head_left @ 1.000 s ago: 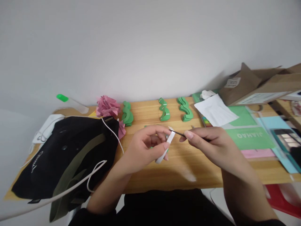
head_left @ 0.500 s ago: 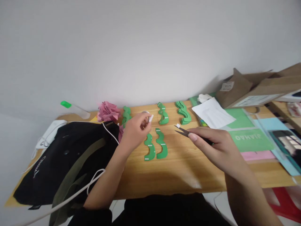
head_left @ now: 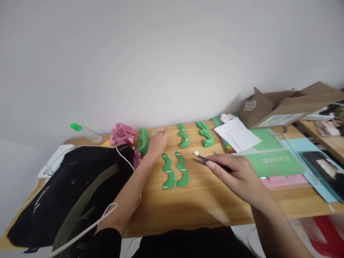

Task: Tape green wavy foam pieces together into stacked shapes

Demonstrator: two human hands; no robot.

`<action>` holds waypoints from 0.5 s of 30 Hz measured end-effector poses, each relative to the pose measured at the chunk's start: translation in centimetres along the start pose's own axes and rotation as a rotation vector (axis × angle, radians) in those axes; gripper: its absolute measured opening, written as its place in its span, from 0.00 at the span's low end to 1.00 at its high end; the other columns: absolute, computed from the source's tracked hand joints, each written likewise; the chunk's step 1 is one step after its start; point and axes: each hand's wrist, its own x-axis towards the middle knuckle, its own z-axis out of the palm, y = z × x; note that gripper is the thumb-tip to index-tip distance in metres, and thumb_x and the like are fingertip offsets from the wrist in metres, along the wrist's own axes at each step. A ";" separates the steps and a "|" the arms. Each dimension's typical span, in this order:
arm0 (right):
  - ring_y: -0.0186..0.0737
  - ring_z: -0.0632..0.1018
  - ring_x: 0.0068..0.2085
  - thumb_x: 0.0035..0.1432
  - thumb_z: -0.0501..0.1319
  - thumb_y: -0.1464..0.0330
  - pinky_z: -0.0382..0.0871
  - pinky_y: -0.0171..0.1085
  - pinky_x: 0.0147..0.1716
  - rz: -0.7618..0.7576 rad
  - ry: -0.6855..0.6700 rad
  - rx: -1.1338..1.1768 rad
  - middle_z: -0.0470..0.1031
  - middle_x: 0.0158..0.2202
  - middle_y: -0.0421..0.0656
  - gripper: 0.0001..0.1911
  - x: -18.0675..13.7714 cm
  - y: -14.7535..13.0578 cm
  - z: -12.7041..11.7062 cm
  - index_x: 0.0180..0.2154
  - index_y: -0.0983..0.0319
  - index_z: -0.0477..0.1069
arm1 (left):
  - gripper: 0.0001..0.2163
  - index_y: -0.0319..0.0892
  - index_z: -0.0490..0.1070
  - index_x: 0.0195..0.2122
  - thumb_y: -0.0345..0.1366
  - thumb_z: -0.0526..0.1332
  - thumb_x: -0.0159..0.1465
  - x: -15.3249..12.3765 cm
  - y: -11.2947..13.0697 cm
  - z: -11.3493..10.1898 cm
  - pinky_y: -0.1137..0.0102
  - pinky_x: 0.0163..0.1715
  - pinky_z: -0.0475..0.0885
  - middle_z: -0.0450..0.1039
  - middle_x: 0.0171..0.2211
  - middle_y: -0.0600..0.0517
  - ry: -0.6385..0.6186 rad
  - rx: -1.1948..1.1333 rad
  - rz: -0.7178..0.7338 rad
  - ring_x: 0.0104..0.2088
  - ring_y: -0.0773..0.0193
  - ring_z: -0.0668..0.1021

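Note:
My left hand point(head_left: 156, 143) reaches to the back of the wooden table point(head_left: 204, 197) and rests on a clear tape roll point(head_left: 157, 133) beside a stack of green wavy paper pieces point(head_left: 143, 140). My right hand point(head_left: 236, 172) grips small dark scissors point(head_left: 203, 159), with a tiny white bit of tape point(head_left: 196, 153) at their tip. Two green wavy pieces point(head_left: 175, 171) lie side by side in front of me, between both hands. Further back sit two more green stacks point(head_left: 183, 135) point(head_left: 205, 133).
A black bag point(head_left: 70, 190) with white cords covers the table's left side. A pink paper flower point(head_left: 122, 134) sits behind it. Green and blue folders point(head_left: 276, 161), white paper point(head_left: 236, 134) and a brown cardboard box point(head_left: 285, 104) fill the right.
My left hand moved from the table's middle to the back left and set down the white tape strip by the roll. The two green pieces became visible. My right hand shifted slightly.

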 end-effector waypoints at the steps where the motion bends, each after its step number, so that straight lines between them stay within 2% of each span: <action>1: 0.34 0.77 0.25 0.65 0.57 0.64 0.67 0.32 0.25 -0.026 0.000 -0.031 0.81 0.27 0.43 0.14 -0.1 0.0 0.0 0.38 0.63 0.80 | 0.20 0.37 0.68 0.57 0.25 0.56 0.63 -0.2 0.4 -0.3 0.60 0.48 0.71 0.77 0.45 0.39 0.009 -0.014 -0.003 0.48 0.50 0.77; 4: 0.34 0.76 0.24 0.66 0.57 0.64 0.66 0.32 0.25 -0.131 0.017 -0.148 0.79 0.26 0.43 0.14 -0.3 0.1 0.0 0.40 0.65 0.79 | 0.14 0.38 0.73 0.51 0.28 0.57 0.64 -1.4 2.4 -2.2 0.59 0.50 0.70 0.75 0.48 0.38 0.049 -0.091 -0.007 0.51 0.50 0.75; 6: 0.34 0.75 0.24 0.66 0.56 0.64 0.66 0.32 0.24 -0.212 0.031 -0.214 0.79 0.27 0.44 0.15 -0.6 0.0 -0.1 0.42 0.66 0.78 | 0.10 0.41 0.76 0.43 0.35 0.56 0.67 -2.7 4.1 -4.1 0.65 0.45 0.73 0.78 0.43 0.45 0.029 -0.185 0.028 0.45 0.57 0.78; 7: 0.34 0.75 0.24 0.66 0.55 0.64 0.66 0.33 0.24 -0.244 0.032 -0.244 0.79 0.27 0.45 0.15 -0.7 0.0 -0.1 0.42 0.66 0.78 | 0.12 0.42 0.77 0.38 0.38 0.54 0.68 -3.4 4.9 -5.0 0.69 0.39 0.74 0.79 0.38 0.48 -0.022 -0.274 0.065 0.38 0.61 0.80; 8: 0.35 0.75 0.24 0.67 0.55 0.64 0.66 0.33 0.24 -0.265 0.027 -0.272 0.79 0.27 0.45 0.16 -0.9 0.0 -0.2 0.41 0.67 0.78 | 0.14 0.40 0.77 0.34 0.40 0.53 0.68 -4.1 5.7 -6.0 0.70 0.33 0.74 0.79 0.34 0.48 -0.146 -0.502 0.096 0.34 0.62 0.80; 9: 0.35 0.76 0.24 0.67 0.55 0.64 0.66 0.33 0.24 -0.274 0.016 -0.299 0.79 0.27 0.45 0.16 -1.0 0.0 -0.2 0.40 0.67 0.77 | 0.16 0.40 0.76 0.32 0.42 0.53 0.67 -4.7 6.3 -6.8 0.71 0.30 0.73 0.79 0.31 0.49 -0.280 -0.698 0.127 0.31 0.64 0.79; 10: 0.36 0.76 0.24 0.67 0.55 0.63 0.66 0.33 0.24 -0.278 0.000 -0.321 0.78 0.27 0.46 0.16 -1.1 -0.1 -0.2 0.39 0.67 0.77 | 0.16 0.40 0.76 0.31 0.43 0.54 0.66 -5.3 6.7 -7.5 0.72 0.29 0.72 0.78 0.29 0.50 -0.353 -0.820 0.142 0.29 0.65 0.78; 12: 0.37 0.77 0.25 0.67 0.55 0.63 0.67 0.34 0.25 -0.276 -0.034 -0.346 0.78 0.27 0.46 0.17 -1.2 -0.1 -0.3 0.38 0.67 0.77 | 0.13 0.40 0.76 0.29 0.42 0.57 0.64 -6.0 7.3 -8.3 0.74 0.29 0.71 0.77 0.27 0.52 -0.407 -0.966 0.144 0.27 0.68 0.76; 15: 0.37 0.78 0.26 0.68 0.53 0.63 0.67 0.35 0.29 -0.254 -0.080 -0.333 0.77 0.26 0.45 0.17 -1.4 0.0 -0.1 0.38 0.67 0.77 | 0.07 0.41 0.75 0.29 0.38 0.62 0.59 -6.5 7.5 -8.4 0.75 0.28 0.69 0.76 0.27 0.54 -0.411 -0.993 0.096 0.27 0.69 0.75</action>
